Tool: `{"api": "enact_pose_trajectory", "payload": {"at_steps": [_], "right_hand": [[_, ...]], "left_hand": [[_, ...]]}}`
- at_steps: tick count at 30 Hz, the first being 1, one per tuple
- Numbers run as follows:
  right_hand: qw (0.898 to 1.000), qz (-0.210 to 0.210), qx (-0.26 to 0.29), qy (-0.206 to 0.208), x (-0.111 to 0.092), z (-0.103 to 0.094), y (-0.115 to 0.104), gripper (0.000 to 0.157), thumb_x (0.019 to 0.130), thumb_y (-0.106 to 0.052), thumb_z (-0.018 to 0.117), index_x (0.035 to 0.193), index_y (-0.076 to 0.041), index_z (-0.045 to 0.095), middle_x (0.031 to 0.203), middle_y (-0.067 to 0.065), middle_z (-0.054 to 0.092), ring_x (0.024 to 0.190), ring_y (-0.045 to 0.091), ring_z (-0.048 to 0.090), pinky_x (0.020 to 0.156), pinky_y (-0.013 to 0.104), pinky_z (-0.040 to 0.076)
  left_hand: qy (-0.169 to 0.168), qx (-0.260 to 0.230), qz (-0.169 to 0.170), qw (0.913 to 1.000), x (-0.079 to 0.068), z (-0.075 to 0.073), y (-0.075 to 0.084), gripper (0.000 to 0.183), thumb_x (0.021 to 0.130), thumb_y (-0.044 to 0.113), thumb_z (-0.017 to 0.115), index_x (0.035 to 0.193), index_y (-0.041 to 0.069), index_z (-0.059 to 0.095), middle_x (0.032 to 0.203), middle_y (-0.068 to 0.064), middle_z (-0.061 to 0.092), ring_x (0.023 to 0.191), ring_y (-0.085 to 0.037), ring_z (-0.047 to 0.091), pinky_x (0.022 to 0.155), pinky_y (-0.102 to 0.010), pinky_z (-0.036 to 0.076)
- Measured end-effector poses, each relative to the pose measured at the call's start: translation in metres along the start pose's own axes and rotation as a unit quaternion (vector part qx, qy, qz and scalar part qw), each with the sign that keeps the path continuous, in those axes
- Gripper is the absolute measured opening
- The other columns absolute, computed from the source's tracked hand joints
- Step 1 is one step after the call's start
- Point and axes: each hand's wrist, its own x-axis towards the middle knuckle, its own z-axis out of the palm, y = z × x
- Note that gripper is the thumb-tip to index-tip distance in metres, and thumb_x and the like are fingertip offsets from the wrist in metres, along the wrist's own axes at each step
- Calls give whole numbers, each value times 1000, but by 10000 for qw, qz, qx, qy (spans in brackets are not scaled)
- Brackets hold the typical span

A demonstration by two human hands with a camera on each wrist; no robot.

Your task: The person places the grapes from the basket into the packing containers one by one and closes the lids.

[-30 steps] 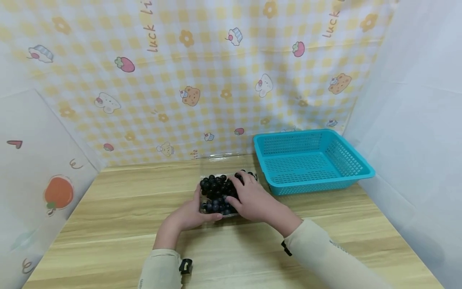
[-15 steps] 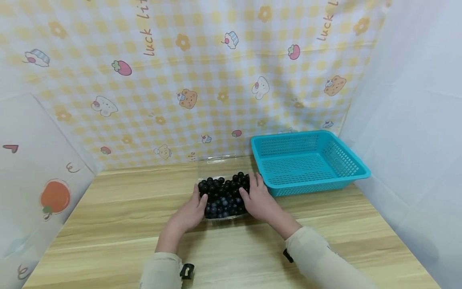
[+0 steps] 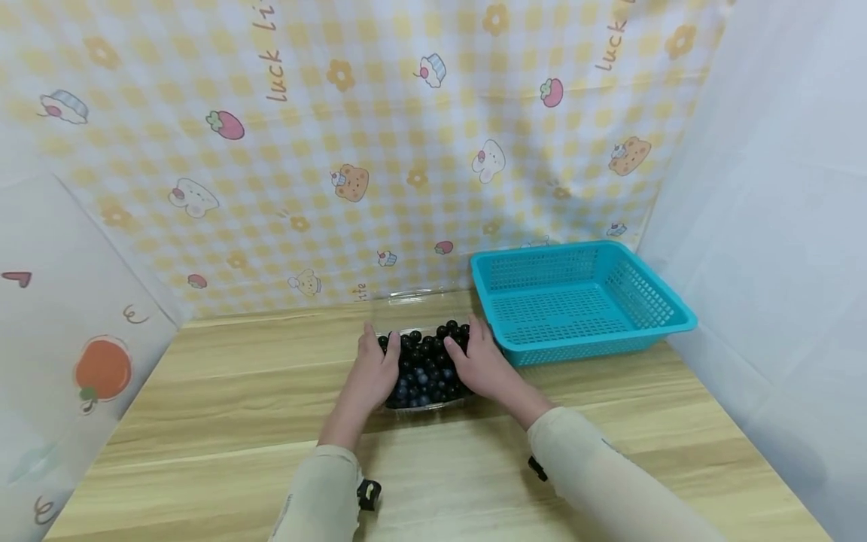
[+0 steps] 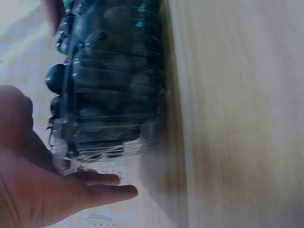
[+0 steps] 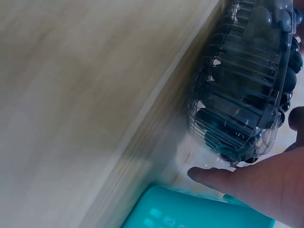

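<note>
A clear plastic container (image 3: 428, 407) full of dark round grapes (image 3: 425, 370) stands on the table, its transparent lid (image 3: 420, 307) folded back behind it. My left hand (image 3: 374, 373) holds the left end, thumb over the rim by the grapes and fingers along the outside. At the opposite end, my right hand (image 3: 482, 365) holds the container the same way, its thumb lying at the grapes. Ribbed clear walls show in both wrist views, with grapes pressed against them. Some fingertips are hidden behind the container in the head view.
A blue perforated plastic basket (image 3: 576, 346) stands just right of my right hand, near the back. Behind the wooden table (image 3: 237, 406) hangs a yellow checked cloth (image 3: 298, 158), with white sheets at both sides.
My right hand has moved off the top of the grapes to the container's right end. My left hand has shifted farther back along the left end, its thumb now over the rim.
</note>
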Motion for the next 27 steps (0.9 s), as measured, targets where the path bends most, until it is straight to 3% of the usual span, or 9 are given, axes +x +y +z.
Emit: {"api": "enact_pose_trajectory", "payload": {"at_steps": [9, 14, 19, 27], "right_hand": [[9984, -58, 356, 430, 17, 2, 0, 75, 116, -43, 39, 169, 1, 11, 176, 28, 18, 162, 46, 24, 132, 62, 27], [9985, 45, 492, 256, 23, 5, 2, 75, 116, -44, 36, 169, 2, 11, 176, 27, 18, 163, 45, 22, 132, 61, 25], [9984, 67, 512, 250, 21, 8, 3, 73, 116, -46, 34, 170, 0, 14, 176, 25, 21, 163, 44, 24, 132, 61, 26], [9986, -147, 143, 492, 6, 16, 2, 72, 116, -47, 35, 166, 3, 24, 172, 26, 31, 158, 46, 35, 130, 61, 31]], "left_hand": [[330, 128, 34, 9994, 23, 9, -1, 89, 110, 67, 16, 171, 7, -8, 177, -30, 2, 160, -57, 17, 130, -70, 21], [590, 257, -2, 9979, 31, 11, -4, 90, 109, 70, 16, 172, 6, 2, 175, -33, 8, 156, -60, 23, 127, -72, 25], [796, 96, -17, 9968, 30, 15, -9, 82, 112, 62, 23, 172, 7, 9, 175, -30, 17, 156, -55, 29, 129, -69, 27], [901, 164, 39, 9958, 13, 19, -13, 80, 114, 59, 24, 169, 2, 17, 168, -36, 28, 150, -58, 38, 124, -70, 34]]}}
